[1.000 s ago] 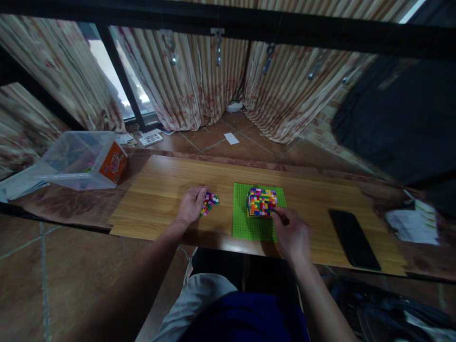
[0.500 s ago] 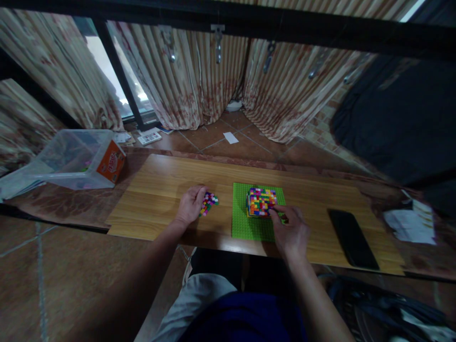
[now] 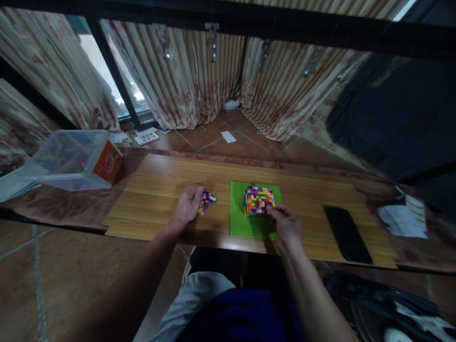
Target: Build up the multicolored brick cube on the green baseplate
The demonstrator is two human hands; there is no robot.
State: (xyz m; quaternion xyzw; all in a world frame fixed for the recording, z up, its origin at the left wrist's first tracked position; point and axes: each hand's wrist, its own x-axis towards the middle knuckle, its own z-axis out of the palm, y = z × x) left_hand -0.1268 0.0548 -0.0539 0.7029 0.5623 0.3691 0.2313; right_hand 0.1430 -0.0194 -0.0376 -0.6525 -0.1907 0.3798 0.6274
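A block built of small, many-coloured toy bricks (image 3: 258, 198) stands on a green studded baseplate (image 3: 239, 223). My right hand (image 3: 288, 228) is at its near right corner, thumb and fingers closed against the bricks there. Whether a separate small brick sits between those fingertips is too small to tell. To the left, a loose pile of tiny coloured bricks (image 3: 206, 202) lies on the wooden board. My left hand (image 3: 188, 204) rests on the board against the pile's left edge, fingers loosely curved beside it and partly hidden, with no brick visibly gripped.
The wooden board (image 3: 149, 190) lies on a low table. A black phone (image 3: 348, 234) is on its right part, with white papers (image 3: 402, 219) beyond. At the far left stands a clear plastic box (image 3: 71, 178) with an orange label and a few coloured pieces inside.
The whole view has shifted slightly. My right hand stays at the block's near right corner, its fingers drawn a little closer together. My left hand remains beside the loose pile.
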